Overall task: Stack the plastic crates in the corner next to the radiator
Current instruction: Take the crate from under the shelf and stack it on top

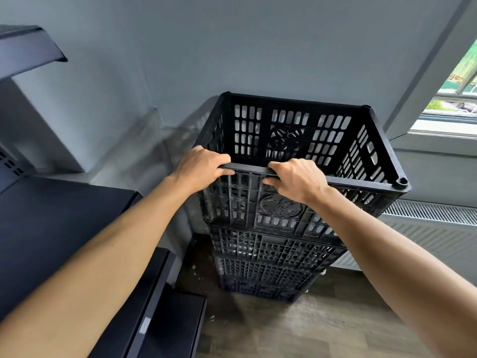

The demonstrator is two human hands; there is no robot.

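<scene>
A stack of black plastic crates (271,254) stands on the wood floor (258,329) in the corner, against the grey wall (232,47) and just beside the radiator (426,223). The top crate (284,133) sits open side up, its long axis running left to right along the wall, one long side facing the person. The left hand (204,167) and right hand (296,180) grip its near rim close together, fingers (278,166) curled over the edge, apparently to square it onto the crates below.
</scene>
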